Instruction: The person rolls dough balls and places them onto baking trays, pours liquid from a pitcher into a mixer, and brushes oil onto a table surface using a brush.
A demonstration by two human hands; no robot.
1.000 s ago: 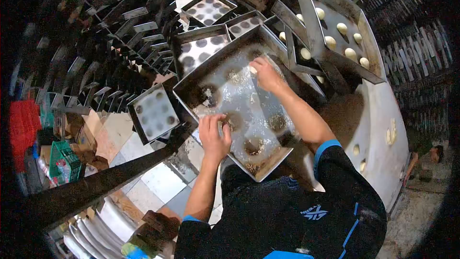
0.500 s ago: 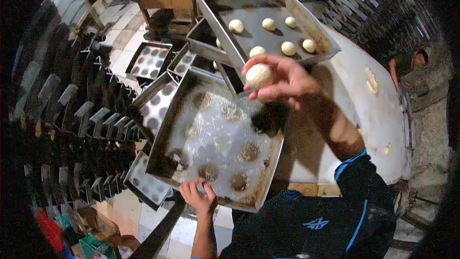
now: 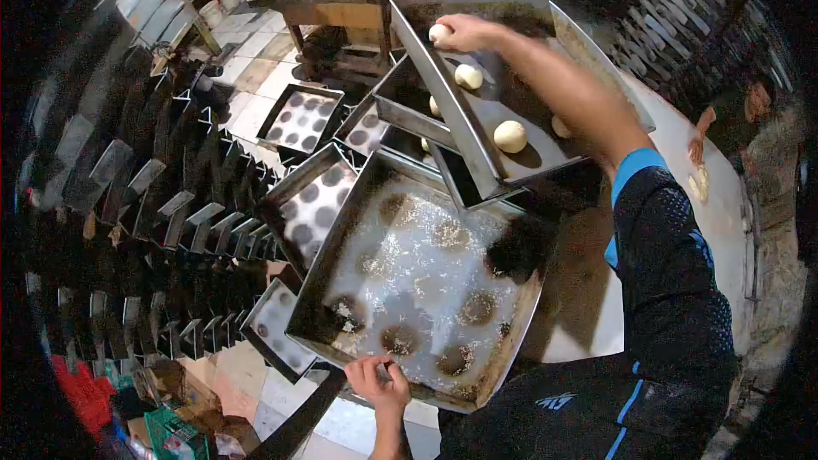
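Observation:
My right hand reaches into the far left corner of the upper metal baking tray, its fingers closed on a pale dough ball. Nearer me in that tray sit another dough ball and a larger-looking round one; my forearm covers part of the tray and its contents. Below, a second baking tray tilts towards me, with pale crumbs or seeds and dark round marks on its bottom. My left hand is closed over this lower tray's near left rim.
More trays, one with dark-spotted bottom, lie to the left beside dark racks. A wooden table stands at the back. On the right, a co-worker's hand is near dough on a pale worktop.
My right hand has carried the dough ball from above the lower tray to the upper tray's far left corner. My left hand keeps its hold on the rim; the view has shifted.

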